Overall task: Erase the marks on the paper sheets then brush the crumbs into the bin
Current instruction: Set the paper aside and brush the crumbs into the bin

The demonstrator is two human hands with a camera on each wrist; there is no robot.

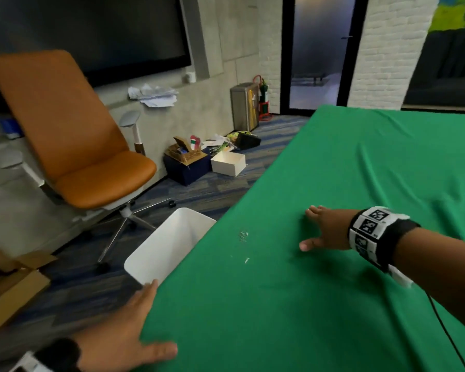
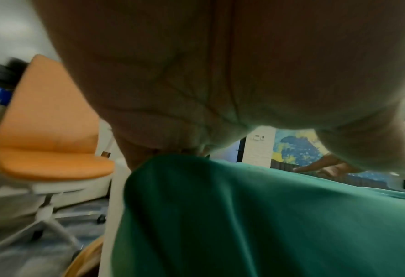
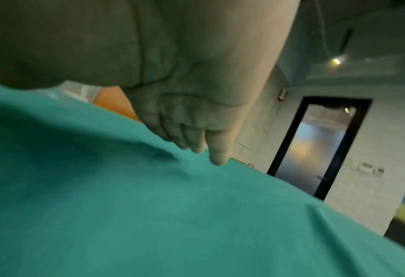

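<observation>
A small cluster of pale eraser crumbs (image 1: pixel 243 236) lies on the green tablecloth (image 1: pixel 360 162) close to its left edge, with another fleck (image 1: pixel 246 260) just below. My right hand (image 1: pixel 323 230) lies flat on the cloth to the right of the crumbs, fingers straight and spread, holding nothing; the right wrist view shows its fingers (image 3: pixel 218 150) touching the cloth. A white bin (image 1: pixel 169 245) stands on the floor against the table's left edge. My left hand (image 1: pixel 134 334) rests open at the table edge, its fingertips by the bin's near rim. No paper sheets are in view.
An orange office chair (image 1: pixel 73 135) stands left of the bin. A cardboard box (image 1: pixel 14 285) sits at the lower left. Boxes and clutter (image 1: pixel 207 157) lie on the carpet by the wall, near a metal bin (image 1: pixel 244 106). A cable (image 1: pixel 446 334) hangs from my right wrist.
</observation>
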